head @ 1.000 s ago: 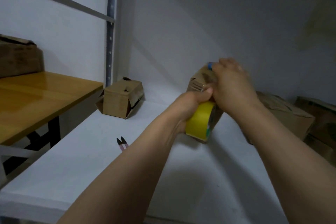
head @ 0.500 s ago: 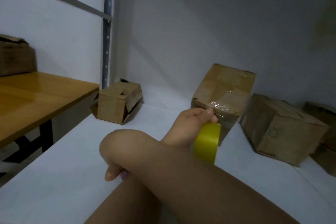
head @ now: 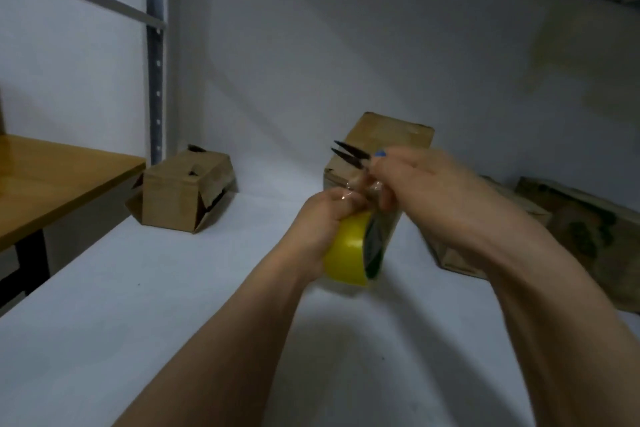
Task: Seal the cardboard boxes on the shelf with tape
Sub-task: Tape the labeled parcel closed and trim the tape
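1. Left hand [head: 320, 222] is wrapped round the tape [head: 346, 253], a yellow roll held on edge just above the shelf [head: 138, 305], thumb on top.
2. Right hand [head: 429, 191] is curled round the scissors [head: 348, 153]. The blades are a bit apart and point up and left, right above the left thumb.
3. Both hands sit in front of the middle box [head: 394, 133], which stands against the back wall. Can't tell if the blades touch it.
4. Left box [head: 180, 194] is well off to the side on the same shelf, with its flaps loose.
5. Right box [head: 585, 229] lies tilted near the right edge, and another one is mostly hidden behind the right forearm.
6. Wooden table [head: 52, 177] sits at far left.
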Motion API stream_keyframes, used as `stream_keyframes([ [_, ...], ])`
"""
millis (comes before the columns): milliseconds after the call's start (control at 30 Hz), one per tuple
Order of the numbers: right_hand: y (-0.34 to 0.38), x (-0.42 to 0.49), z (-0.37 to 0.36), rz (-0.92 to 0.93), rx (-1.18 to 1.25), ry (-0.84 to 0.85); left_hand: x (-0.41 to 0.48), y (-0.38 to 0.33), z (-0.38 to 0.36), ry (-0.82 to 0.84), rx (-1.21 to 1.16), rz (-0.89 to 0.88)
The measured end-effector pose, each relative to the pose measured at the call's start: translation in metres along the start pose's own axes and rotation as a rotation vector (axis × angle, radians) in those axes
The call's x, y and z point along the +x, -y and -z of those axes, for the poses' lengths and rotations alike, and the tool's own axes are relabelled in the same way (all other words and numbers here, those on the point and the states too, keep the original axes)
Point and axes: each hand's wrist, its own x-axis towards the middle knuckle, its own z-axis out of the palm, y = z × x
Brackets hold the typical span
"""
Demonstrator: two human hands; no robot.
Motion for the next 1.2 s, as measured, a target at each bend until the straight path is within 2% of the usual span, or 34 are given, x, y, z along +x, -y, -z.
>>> stream_keyframes([
  [133,-0.049,-0.002,0.008,-0.240,-0.064,0.006,0.001,-0.003,0.005,0.094,0.030,0.004],
  [300,-0.072,0.002,-0.003,-0.366,-0.021,0.042,0.002,-0.002,0.006,0.096,0.074,-0.011],
  [667,-0.071,0.009,-0.021,-0.435,0.103,-0.022,0.003,-0.004,0.008,0.055,0.122,-0.004],
  [1200,-0.077,0.009,-0.014,-0.421,0.148,-0.058,0.001,-0.004,0.007,0.032,0.162,-0.014],
])
